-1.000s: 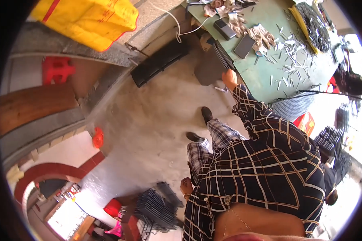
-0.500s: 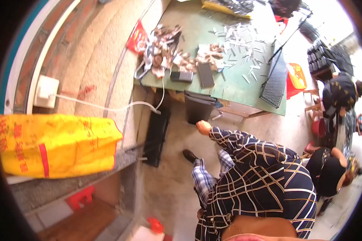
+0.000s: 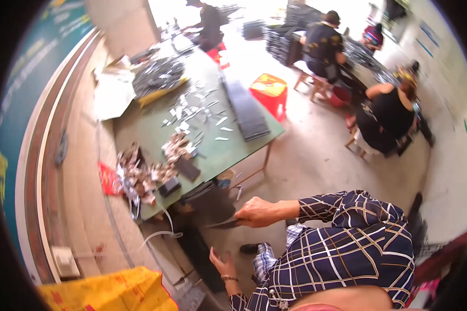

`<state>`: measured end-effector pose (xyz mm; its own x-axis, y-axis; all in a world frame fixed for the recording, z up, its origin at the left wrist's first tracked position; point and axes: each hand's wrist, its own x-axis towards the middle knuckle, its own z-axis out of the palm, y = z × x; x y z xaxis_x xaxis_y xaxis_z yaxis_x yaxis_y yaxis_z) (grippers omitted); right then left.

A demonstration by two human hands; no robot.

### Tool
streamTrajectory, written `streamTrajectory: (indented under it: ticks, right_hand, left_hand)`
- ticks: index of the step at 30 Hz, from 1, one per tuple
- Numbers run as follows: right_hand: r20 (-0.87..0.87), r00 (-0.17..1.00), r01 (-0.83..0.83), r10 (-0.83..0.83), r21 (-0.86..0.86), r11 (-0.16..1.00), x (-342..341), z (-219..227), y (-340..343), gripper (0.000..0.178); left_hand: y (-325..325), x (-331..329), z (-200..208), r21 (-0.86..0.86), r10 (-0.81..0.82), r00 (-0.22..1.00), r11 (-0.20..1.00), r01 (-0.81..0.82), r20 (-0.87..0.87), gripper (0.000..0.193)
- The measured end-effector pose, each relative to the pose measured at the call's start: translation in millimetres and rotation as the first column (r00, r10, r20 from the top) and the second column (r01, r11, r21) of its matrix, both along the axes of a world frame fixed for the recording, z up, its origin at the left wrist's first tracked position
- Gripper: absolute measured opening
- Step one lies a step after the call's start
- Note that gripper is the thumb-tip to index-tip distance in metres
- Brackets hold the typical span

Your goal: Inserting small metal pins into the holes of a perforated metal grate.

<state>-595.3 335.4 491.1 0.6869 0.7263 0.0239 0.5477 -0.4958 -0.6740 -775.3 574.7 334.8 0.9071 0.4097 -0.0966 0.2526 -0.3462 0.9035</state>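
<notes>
My right hand (image 3: 259, 211) is closed around one end of a thin dark flat piece (image 3: 224, 224), which points left toward a dark box-like thing (image 3: 207, 202) by the table's near edge. Blur hides what kind of piece it is. Lower and to the left, my left hand (image 3: 223, 264) has its fingers apart and holds nothing. It is beside a long black panel (image 3: 200, 256) on the floor. On the green table (image 3: 233, 160) lie crumpled brownish scraps (image 3: 135, 171), a dark block (image 3: 169, 187), a dark flat block (image 3: 187, 169) and several small pale strips (image 3: 184, 111).
A long black mesh tray (image 3: 244, 109) lies along the table's right side. Beyond stands a red and orange stool (image 3: 270, 93). Several people sit working at the right and back. A yellow sack (image 3: 109, 290) lies at lower left; a white cable (image 3: 166, 223) hangs off the table.
The view has turned to the right, showing more of the room. My right hand has come forward and now holds the thin dark piece. My left hand has come into view.
</notes>
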Motion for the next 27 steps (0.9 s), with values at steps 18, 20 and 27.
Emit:
streamTrajectory:
  ticks: [18,20,27]
  right_hand:
    - [-0.693,0.681,0.721,-0.235,0.580,0.380,-163,56,-506,0.045]
    - [-0.691,0.722,0.684,-0.033,0.706,0.186,-187,1,-520,0.057]
    - [-0.845,0.532,0.824,-0.059,0.500,0.268,-166,-76,-596,0.044]
  left_hand:
    - [-441,53,125,0.157,-0.509,0.818,0.861,0.484,0.268,0.023]
    - [-477,71,151,0.266,-0.625,0.742,0.779,0.568,0.242,0.022]
    - [-689,109,220,0.217,-0.516,0.817,0.855,0.471,0.258,0.019]
